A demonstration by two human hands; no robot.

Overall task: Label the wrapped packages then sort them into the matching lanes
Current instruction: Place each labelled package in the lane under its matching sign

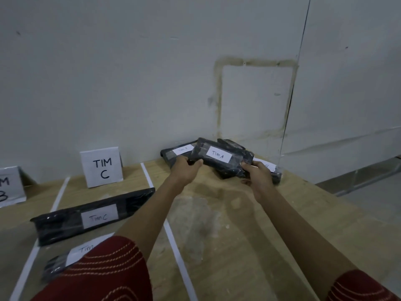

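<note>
The left grip (186, 168) is curled round the left end of the TIM A package (230, 167) and the right grip (258, 177) round its right end, so both hold this black wrapped package at the far end of the table (238, 235), close to the wall (152, 83). It sits tilted, and its white label faces up between the two grips. Just beyond the left grip lies the rear package (171, 156), also labelled TIM A and partly covered by the held one. Under and just right of the right grip lies the B package (277, 178); only a B shows on its label. Whether the held package rests on these two or is lifted clear I cannot tell. A white tape (173, 242) line runs along the table under the left forearm, from near the left grip back toward the person. Left of it, well away from the left grip and nearer the person, the TIM C package (65, 224) lies flat with its label up. Beyond that, left of the left grip, the TIM C sign (102, 168) stands by the wall, and farther left the edge sign (8, 187) is cut off by the frame. Nearest the person, the near package (53, 266) shows a label starting TIM, the rest hidden by the red sleeve (104, 272)
</note>
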